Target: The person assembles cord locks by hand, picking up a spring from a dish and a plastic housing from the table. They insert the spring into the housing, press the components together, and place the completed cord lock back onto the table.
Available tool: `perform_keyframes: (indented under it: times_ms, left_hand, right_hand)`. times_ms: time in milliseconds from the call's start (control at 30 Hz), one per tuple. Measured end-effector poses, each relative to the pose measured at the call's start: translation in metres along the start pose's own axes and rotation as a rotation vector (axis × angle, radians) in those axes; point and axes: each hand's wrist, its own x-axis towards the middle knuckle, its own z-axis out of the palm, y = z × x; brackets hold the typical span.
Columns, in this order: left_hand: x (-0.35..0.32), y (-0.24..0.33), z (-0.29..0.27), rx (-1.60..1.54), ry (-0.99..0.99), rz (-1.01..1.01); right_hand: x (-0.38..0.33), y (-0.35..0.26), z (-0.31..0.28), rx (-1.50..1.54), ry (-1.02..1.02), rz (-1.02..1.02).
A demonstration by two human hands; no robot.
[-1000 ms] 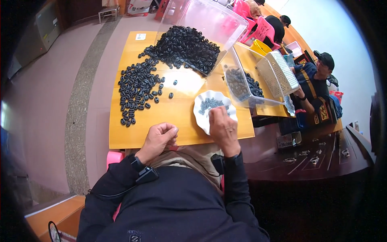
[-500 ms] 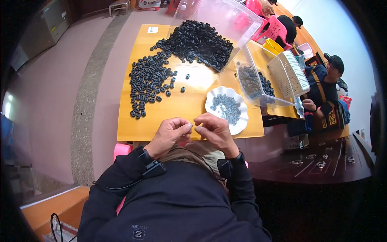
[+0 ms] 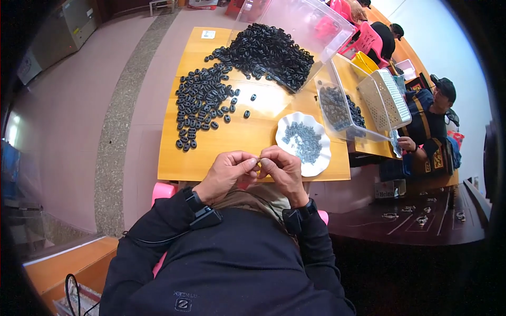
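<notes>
Tabletop (image 3: 226, 152) near edge: left hand (image 3: 224, 174) and right hand (image 3: 282, 168) meet fingertip to fingertip, both grips pinching one tiny part (image 3: 259, 162) between them; white dish (image 3: 304, 143) just beyond the right hand.

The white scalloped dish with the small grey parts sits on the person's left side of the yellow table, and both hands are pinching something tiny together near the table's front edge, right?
Not quite. The head view shows the white scalloped dish on the person's right side of the yellow table, not the left. The rest holds: the left hand and right hand meet near the front edge, pinching something too small to identify.
</notes>
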Motion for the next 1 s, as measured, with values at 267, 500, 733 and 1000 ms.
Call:
perform_keyframes:
  times_ms: [267, 500, 733, 1000]
  left_hand:
    - [0.0, 0.001, -0.002, -0.003, 0.111, 0.043]
    - [0.001, 0.002, -0.003, -0.05, 0.166, 0.012]
    - [0.0, 0.0, -0.002, -0.082, 0.189, 0.006]
    - [-0.001, 0.001, -0.001, -0.078, 0.197, 0.001]
  right_hand:
    - [-0.003, 0.011, 0.009, 0.155, 0.086, 0.092]
    - [-0.004, 0.028, 0.009, 0.099, 0.142, 0.11]
    - [-0.004, 0.025, 0.013, 0.165, 0.16, 0.123]
    - [-0.004, 0.028, 0.014, 0.101, 0.152, 0.096]
